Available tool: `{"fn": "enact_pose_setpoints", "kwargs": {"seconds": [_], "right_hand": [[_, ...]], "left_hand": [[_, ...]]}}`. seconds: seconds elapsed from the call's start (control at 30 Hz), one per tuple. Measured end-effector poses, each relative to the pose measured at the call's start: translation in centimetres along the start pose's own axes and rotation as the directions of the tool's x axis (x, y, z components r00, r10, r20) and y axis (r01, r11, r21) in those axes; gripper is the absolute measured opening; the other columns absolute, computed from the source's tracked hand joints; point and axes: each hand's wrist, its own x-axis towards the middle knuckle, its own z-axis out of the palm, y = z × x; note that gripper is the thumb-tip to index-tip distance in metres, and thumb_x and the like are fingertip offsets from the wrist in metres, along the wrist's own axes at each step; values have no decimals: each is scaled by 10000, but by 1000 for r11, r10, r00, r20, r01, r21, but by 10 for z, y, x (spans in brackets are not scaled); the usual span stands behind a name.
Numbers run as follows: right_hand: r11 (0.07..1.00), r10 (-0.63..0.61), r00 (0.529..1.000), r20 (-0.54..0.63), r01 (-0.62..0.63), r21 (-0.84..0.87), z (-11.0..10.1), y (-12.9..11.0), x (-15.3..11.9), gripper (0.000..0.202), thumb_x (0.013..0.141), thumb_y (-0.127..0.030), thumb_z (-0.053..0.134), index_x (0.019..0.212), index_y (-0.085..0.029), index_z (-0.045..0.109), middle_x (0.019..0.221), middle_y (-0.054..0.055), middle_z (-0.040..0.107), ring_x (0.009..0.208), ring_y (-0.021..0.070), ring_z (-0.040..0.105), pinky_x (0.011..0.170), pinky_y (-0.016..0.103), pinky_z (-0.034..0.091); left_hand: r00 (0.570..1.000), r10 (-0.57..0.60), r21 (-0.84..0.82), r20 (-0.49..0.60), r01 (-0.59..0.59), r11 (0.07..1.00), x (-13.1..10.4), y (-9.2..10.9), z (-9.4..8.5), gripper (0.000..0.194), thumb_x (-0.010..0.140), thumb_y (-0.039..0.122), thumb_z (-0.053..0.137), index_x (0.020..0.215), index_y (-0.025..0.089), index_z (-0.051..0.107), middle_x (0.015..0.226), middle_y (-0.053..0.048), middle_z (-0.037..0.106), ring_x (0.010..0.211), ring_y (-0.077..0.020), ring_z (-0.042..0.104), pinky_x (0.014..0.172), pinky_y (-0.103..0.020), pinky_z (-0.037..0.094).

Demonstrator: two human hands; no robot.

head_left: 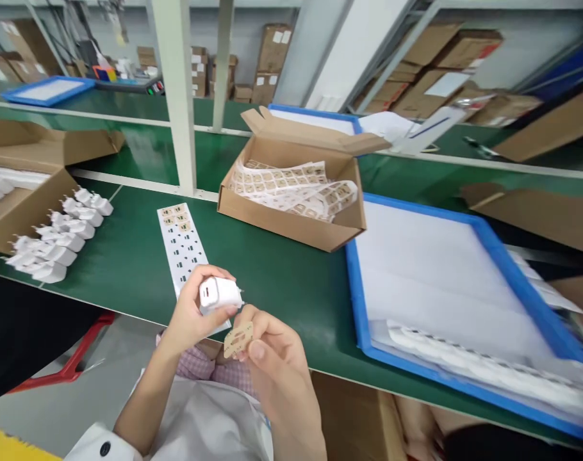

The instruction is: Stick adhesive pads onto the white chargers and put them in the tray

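Observation:
My left hand [194, 314] is closed around a white plug charger [220, 292], its port end facing left and its prongs to the right. Just below the prongs, my right hand [277, 352] pinches a tan die-cut sticker [238, 340] between thumb and fingers. The sticker is apart from the charger's body. Behind my left hand lies a white sticker sheet [183, 246] on the green table; several tan stickers remain at its far end, and dark cut-out shapes show along the rest.
Rows of white chargers [63, 240] stand at the left beside a cardboard box [27, 198]. An open carton [291, 221] of sticker sheets sits ahead. At right is a blue-rimmed tray [361, 307] with a row of white items. A white post [176, 96] rises behind the table [301, 301].

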Motion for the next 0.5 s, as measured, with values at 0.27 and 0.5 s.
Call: {"fn": "enact_pose_setpoints", "kwargs": {"seconds": [0.27,0.5], "right_hand": [[976,-186,901,-391,214,28,-18,-1,-35,374,878,-431,787,661,-228,560,657,-39,417,534,113,327,529,277,321],[957,-252,887,-388,288,37,-13,-5,-40,384,906,-465,783,704,-253,534,595,-65,394,496,113,302,488,266,273]], "left_hand": [[971,30,-74,237,-13,997,-19,10,49,223,831,319,829,971,250,670,876,-14,652,743,-174,606,642,-286,465],[945,-217,-37,244,232,972,-22,7,54,362,841,207,775,1082,276,514,942,1,703,871,-193,707,741,-299,546]]}}
